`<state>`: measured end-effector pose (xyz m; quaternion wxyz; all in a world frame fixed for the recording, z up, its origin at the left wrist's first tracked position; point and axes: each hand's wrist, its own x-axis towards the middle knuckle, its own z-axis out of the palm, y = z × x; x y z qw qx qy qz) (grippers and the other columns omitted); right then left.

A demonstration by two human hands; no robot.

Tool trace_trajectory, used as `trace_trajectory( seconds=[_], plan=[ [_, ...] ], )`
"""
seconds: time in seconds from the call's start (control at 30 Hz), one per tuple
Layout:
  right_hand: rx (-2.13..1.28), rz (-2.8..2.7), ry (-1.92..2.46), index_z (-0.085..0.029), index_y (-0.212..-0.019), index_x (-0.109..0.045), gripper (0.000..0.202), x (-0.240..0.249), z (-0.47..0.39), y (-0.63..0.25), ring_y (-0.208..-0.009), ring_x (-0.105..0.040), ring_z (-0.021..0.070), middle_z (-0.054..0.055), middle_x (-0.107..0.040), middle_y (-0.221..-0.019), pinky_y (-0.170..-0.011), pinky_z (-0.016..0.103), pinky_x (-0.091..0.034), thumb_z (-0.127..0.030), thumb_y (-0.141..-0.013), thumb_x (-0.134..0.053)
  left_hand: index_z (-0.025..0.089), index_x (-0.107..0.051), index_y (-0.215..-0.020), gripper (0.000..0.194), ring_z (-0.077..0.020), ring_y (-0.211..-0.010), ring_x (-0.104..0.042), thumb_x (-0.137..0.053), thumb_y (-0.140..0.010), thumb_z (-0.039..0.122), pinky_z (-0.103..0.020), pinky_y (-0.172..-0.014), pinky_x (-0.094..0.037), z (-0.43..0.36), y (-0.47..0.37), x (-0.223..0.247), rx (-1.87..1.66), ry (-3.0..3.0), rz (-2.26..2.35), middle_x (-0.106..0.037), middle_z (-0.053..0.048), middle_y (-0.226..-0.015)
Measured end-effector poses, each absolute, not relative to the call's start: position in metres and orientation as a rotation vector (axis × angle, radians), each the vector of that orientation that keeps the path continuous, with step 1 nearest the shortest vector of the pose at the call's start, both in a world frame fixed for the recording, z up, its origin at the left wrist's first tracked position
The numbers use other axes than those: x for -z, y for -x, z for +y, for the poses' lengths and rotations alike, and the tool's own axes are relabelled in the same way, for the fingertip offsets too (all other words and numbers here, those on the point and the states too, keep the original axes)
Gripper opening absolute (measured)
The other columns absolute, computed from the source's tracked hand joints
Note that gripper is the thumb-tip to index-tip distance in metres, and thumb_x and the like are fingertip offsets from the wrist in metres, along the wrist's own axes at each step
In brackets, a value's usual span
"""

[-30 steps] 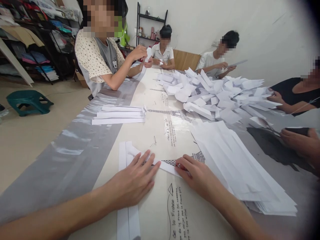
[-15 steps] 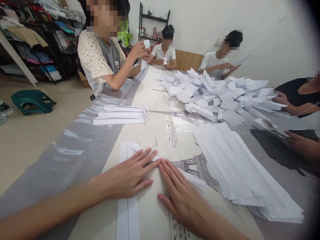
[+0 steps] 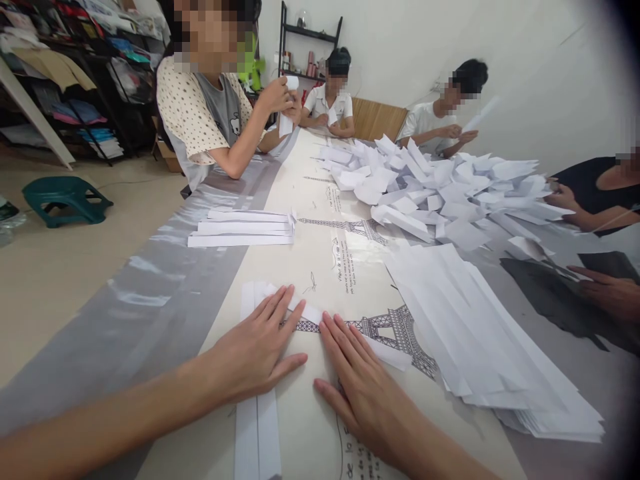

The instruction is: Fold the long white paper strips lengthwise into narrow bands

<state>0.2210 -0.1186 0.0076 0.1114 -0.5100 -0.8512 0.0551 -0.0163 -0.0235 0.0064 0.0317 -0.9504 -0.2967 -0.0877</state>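
Note:
Both of my hands lie flat on a narrow white paper strip (image 3: 311,312) that runs slantwise over the printed tablecloth. My left hand (image 3: 263,347) presses toward its far left end, fingers stretched and a little apart. On its right part rests my right hand (image 3: 357,373), fingers straight and thumb out to the side. A bit of the strip shows between the hands, and its right end sticks out beyond my right fingers. Under my left hand and wrist, long folded white paper strips (image 3: 257,433) lie lengthwise on the table.
A stack of white paper sheets (image 3: 480,333) lies to the right, with a large heap of folded paper pieces (image 3: 425,180) behind it. More folded strips (image 3: 243,229) lie ahead on the left. Several people sit around the table handling paper. A green stool (image 3: 67,200) stands on the floor.
My left hand has slid left along the strip, away from my right hand, uncovering more paper between them. My right hand has hardly moved.

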Motion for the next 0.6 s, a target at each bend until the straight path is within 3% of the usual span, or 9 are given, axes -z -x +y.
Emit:
trace_trajectory(
  seconds=[0.23, 0.37, 0.6],
  plan=[
    [-0.089, -2.5, 1.481, -0.018, -0.166, 0.003, 0.078, -0.01, -0.114, -0.224, -0.155, -0.026, 0.0301, 0.012, -0.024, -0.168, -0.12, 0.053, -0.041, -0.038, -0.107, -0.045, -0.005, -0.05, -0.145, 0.057, -0.0397, -0.143, -0.045, -0.042, -0.107, 0.037, -0.051, -0.121, -0.033, -0.013, 0.02, -0.001, 0.254, 2.688, -0.945, -0.047, -0.031, -0.15],
    [-0.074, -2.484, 1.467, -0.019, -0.166, -0.002, 0.076, -0.01, -0.112, -0.225, -0.153, -0.032, 0.03, 0.011, -0.029, -0.167, -0.119, 0.053, -0.042, -0.034, -0.106, -0.047, -0.011, -0.053, -0.139, 0.05, -0.0396, -0.137, -0.053, -0.04, -0.106, 0.025, -0.05, -0.119, -0.037, -0.014, 0.018, -0.002, 0.188, 2.623, -0.916, -0.054, -0.035, -0.141],
    [-0.079, -2.487, 1.474, -0.02, -0.166, -0.003, 0.078, -0.012, -0.111, -0.227, -0.151, -0.035, 0.031, 0.01, -0.03, -0.167, -0.119, 0.054, -0.043, -0.035, -0.105, -0.049, -0.012, -0.05, -0.142, 0.073, -0.0474, -0.143, -0.041, -0.044, -0.104, 0.05, -0.058, -0.118, -0.036, -0.027, 0.016, 0.004, 0.188, 2.576, -1.092, -0.048, -0.036, -0.147]
  ],
)
